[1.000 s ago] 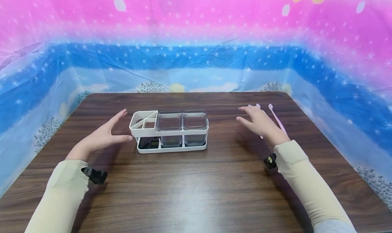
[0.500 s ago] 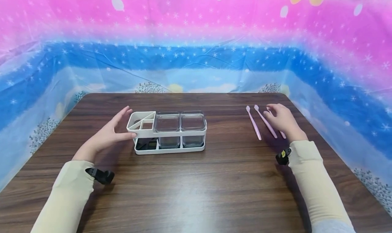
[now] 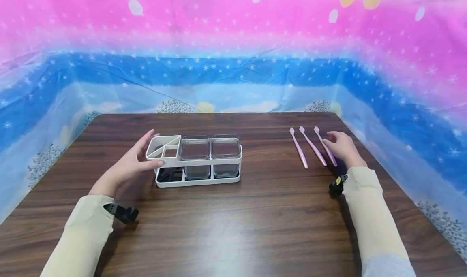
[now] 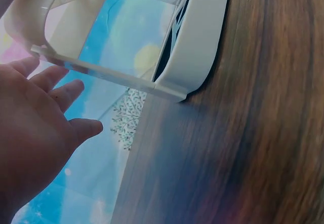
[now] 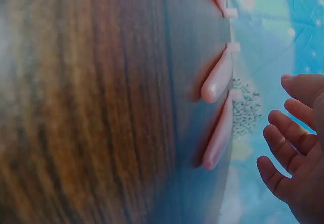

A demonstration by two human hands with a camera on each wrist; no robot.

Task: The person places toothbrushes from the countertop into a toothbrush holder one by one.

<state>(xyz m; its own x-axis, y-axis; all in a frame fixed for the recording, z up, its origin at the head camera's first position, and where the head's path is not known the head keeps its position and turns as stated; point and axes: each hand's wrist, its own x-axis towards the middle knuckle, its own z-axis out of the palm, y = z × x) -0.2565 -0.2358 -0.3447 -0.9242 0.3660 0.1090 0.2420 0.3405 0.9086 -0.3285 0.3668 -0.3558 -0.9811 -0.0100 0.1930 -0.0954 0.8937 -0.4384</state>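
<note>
A white toothbrush holder [image 3: 198,162] stands left of the middle of the table in the head view. Its left part is a divided compartment, and two clear cups [image 3: 225,147] sit in its right part. My left hand [image 3: 122,171] spans the holder's left end, thumb on the front and fingers behind. In the left wrist view those fingers [image 4: 68,96] are spread along the holder's edge. Three pink toothbrushes [image 3: 313,147] lie side by side at the right. My right hand [image 3: 343,149] is just right of the rightmost one, fingers loosely bent and holding nothing.
The dark wooden table [image 3: 226,224] bears everything. A printed pink and blue cloth [image 3: 233,74] hangs behind it and along both sides. A black camera is strapped to each wrist.
My left hand has moved right from beside the holder onto its left end. My right hand has moved right from over the toothbrushes, uncovering all of them. The view has shifted slightly.
</note>
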